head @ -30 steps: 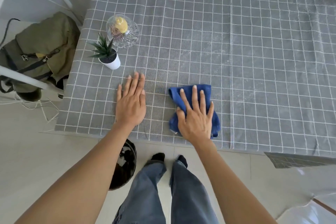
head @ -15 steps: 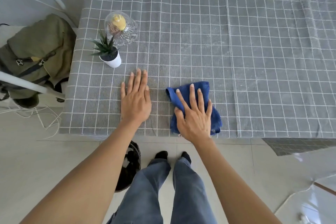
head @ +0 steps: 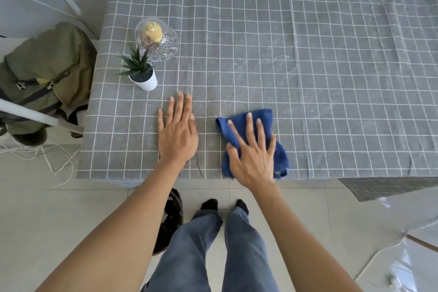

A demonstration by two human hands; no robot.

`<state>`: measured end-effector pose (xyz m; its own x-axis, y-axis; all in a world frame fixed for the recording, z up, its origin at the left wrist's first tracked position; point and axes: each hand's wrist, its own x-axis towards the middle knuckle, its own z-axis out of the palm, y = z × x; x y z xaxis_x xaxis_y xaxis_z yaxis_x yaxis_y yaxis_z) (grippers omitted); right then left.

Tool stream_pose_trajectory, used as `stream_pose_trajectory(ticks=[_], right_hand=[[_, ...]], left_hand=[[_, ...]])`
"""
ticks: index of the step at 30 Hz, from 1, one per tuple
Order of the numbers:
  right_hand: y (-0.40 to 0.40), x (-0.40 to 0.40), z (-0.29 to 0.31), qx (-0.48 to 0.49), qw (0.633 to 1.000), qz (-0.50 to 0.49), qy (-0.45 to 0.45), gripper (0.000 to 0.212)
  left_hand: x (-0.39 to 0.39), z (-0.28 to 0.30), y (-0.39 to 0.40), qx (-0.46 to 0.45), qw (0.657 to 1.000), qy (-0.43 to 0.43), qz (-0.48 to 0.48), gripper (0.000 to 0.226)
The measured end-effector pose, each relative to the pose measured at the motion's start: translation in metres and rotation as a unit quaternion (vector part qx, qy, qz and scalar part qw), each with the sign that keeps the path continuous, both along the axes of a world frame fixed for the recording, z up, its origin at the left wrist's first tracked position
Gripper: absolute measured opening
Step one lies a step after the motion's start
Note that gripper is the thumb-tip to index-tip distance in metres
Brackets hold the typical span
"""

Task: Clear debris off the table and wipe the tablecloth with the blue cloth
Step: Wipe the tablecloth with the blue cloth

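A grey tablecloth (head: 308,59) with a white grid covers the table. The crumpled blue cloth (head: 265,118) lies near the table's front edge. My right hand (head: 251,152) presses flat on it with fingers spread and straight. My left hand (head: 176,130) rests flat on the bare tablecloth a little to the left of the cloth, fingers straight and close together. Pale dusty streaks show on the tablecloth to the right of the cloth.
A small succulent in a white pot (head: 142,73) stands at the table's left, with a clear glass dome over a yellow object (head: 155,39) just behind it. An olive backpack (head: 45,73) sits left of the table. A dark round object (head: 170,218) lies on the floor by my feet.
Both hands sit slightly further right on the table than a second ago. The right hand has slid the blue cloth a little rightward. The camera view shifted too.
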<state>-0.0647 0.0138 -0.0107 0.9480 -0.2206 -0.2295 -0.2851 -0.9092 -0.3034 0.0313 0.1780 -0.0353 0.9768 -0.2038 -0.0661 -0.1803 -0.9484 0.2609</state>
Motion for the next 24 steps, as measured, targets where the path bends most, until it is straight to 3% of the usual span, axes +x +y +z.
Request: stream_pose_trajectory(ticks=[3,10,15,21,24], right_hand=[[-0.013,0.0,-0.002,-0.001,1.0,0.015,-0.004,0.059],[-0.094,0.01,0.002,-0.013,0.986,-0.166,0.014,0.055],[-0.08,0.022,0.008,0.0,0.986,-0.168,0.007,0.056],[-0.069,0.044,0.014,0.055,0.975,-0.205,-0.069,0.063],[-0.074,0.053,0.01,0.05,0.985,-0.167,-0.015,0.062]], left_hand=[[0.0,-0.001,0.001,-0.001,1.0,-0.001,-0.002,0.053],[-0.001,-0.004,0.004,0.004,1.0,-0.004,-0.013,0.053],[0.002,-0.001,-0.01,-0.008,1.0,0.018,-0.023,0.056],[0.019,0.012,-0.086,-0.08,0.996,0.019,-0.037,0.059],[0.024,0.008,-0.11,-0.077,0.996,0.033,-0.024,0.059]])
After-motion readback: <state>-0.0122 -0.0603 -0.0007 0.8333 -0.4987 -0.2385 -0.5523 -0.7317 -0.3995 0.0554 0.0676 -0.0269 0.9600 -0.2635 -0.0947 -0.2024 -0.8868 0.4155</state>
